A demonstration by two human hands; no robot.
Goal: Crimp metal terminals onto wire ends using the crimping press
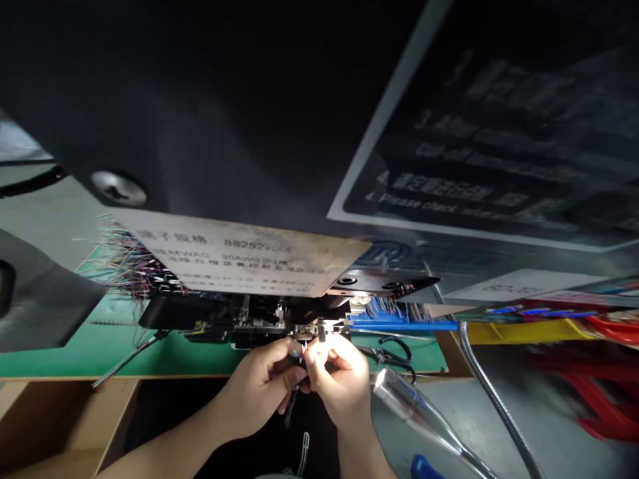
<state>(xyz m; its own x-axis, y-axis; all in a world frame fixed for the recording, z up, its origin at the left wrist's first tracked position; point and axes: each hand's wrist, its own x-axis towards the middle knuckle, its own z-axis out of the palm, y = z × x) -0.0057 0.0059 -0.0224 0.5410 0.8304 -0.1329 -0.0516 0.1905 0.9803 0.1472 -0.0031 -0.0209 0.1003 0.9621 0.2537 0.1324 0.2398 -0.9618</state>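
Under the head of a dark crimping machine, my left hand pinches a thin cable with fine coloured wires fanned at its top end. The cable's lower part dangles below my fingers. My right hand is closed beside it, thumb and forefinger pressed together at the wire ends, close to the brightly lit tool of the machine. What exactly lies between the right fingertips is too small and glaring to make out. Both hands are at the front edge of the green table mat.
A lit metal gooseneck lamp points in from the right. Black-handled scissors lie right of my hands. Bunches of coloured wires spread at the left. A blue tray and a yellow bin stand at the right.
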